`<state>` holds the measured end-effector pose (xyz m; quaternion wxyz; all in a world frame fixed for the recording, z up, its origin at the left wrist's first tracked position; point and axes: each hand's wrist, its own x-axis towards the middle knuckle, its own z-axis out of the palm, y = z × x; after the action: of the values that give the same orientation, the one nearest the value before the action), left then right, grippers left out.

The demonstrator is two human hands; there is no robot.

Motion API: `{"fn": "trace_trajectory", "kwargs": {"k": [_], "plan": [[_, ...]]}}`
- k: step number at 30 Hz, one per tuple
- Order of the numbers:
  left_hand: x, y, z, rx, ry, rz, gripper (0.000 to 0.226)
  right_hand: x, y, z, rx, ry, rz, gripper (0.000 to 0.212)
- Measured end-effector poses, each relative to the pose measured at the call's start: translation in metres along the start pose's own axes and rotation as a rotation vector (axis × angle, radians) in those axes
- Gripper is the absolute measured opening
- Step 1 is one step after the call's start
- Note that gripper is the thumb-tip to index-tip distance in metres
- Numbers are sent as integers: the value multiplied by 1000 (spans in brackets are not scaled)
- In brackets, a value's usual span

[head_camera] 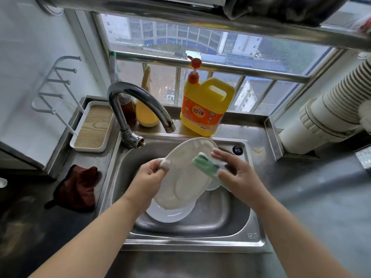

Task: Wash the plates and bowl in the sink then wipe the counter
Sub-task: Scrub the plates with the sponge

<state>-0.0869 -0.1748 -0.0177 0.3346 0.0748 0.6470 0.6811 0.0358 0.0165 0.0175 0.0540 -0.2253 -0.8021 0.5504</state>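
A white oval plate (186, 169), soapy and tilted, hangs over the steel sink (218, 219). My left hand (149, 177) grips its left rim with the thumb on top. My right hand (239, 173) presses a green sponge (206, 167) against the plate's right side. Under the held plate a second white plate (170, 214) lies on the sink floor. Another white dish (212, 185) peeks out behind the sponge; I cannot tell whether it is the bowl.
The curved faucet (140, 105) stands at the sink's back left. A yellow detergent jug (204, 105) sits behind the sink. A dark red cloth (78, 189) lies on the left counter, with a white tray (92, 127) behind it. A white pipe (325, 119) runs at right.
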Motion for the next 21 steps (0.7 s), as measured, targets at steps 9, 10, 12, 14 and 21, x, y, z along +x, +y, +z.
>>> {"fn": "trace_trajectory", "kwargs": {"k": [9, 10, 12, 14, 21], "plan": [[-7, 9, 23, -152, 22, -13, 19, 1, -2, 73, -482, 165, -251, 60], [-8, 8, 23, -157, 22, -22, 19, 6, -2, 74, -486, 190, -260, 58], [-9, 7, 21, -162, 36, -35, 19, 20, 1, 68, -493, 238, -248, 56], [-12, 7, 21, -182, 49, -36, 20, 35, 5, 56, -473, 273, -146, 53], [-12, 11, 23, -237, 44, -16, 19, 21, -5, 76, -436, 266, -253, 51]]}}
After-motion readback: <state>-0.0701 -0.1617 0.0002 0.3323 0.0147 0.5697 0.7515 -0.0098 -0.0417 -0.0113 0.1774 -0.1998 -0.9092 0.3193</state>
